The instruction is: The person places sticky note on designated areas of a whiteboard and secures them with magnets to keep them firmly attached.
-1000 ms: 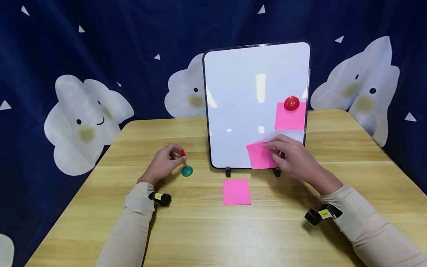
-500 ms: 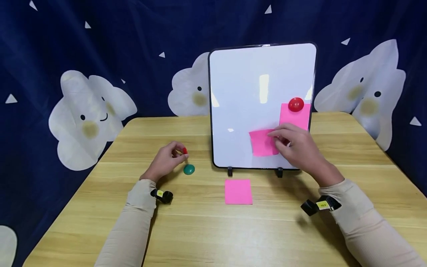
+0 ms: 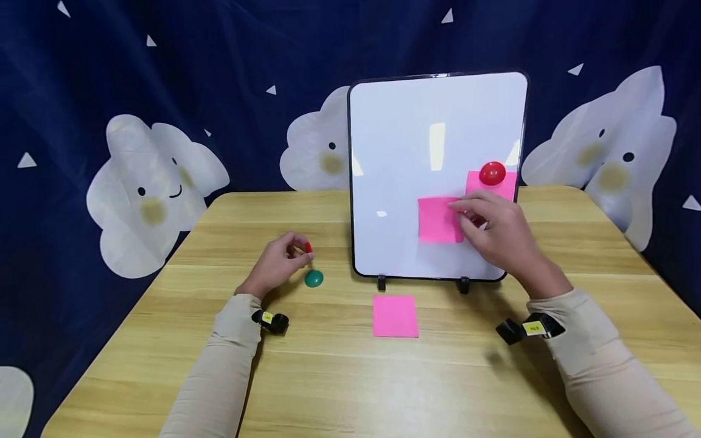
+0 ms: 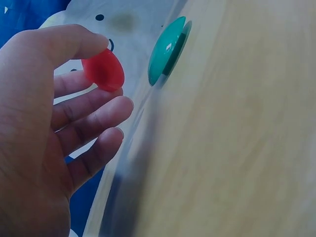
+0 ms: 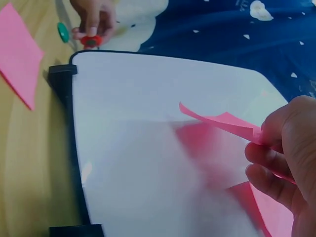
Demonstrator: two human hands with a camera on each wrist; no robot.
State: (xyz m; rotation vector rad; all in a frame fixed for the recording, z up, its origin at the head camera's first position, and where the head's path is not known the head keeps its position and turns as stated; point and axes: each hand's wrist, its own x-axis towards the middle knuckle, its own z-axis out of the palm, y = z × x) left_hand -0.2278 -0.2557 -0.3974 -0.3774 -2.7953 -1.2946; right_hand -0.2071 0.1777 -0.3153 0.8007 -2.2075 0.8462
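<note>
My left hand (image 3: 280, 260) pinches a round red magnet (image 4: 104, 70) between thumb and fingertips, low over the table. Just beside it, a green magnet (image 3: 314, 278) lies on the wood. My right hand (image 3: 501, 228) pinches a pink sticky note (image 3: 438, 220) by its right side, in front of the whiteboard (image 3: 394, 146). In the right wrist view the held note (image 5: 222, 123) stands off the board at a slant, its reflection showing below. A second pink note (image 3: 476, 184) is on the board under a red magnet (image 3: 492, 173), partly covered by the hand.
Another pink note (image 3: 395, 316) lies flat on the wooden table (image 3: 339, 377) in front of the board. Two black feet (image 3: 464, 285) hold the board upright. Behind the table hangs a dark blue curtain (image 3: 219, 67) with cloud faces.
My right hand has raised the pink note from the board's lower edge to beside the magnet-held note. My left hand stays by the green magnet with its red one. The head view has shifted slightly.
</note>
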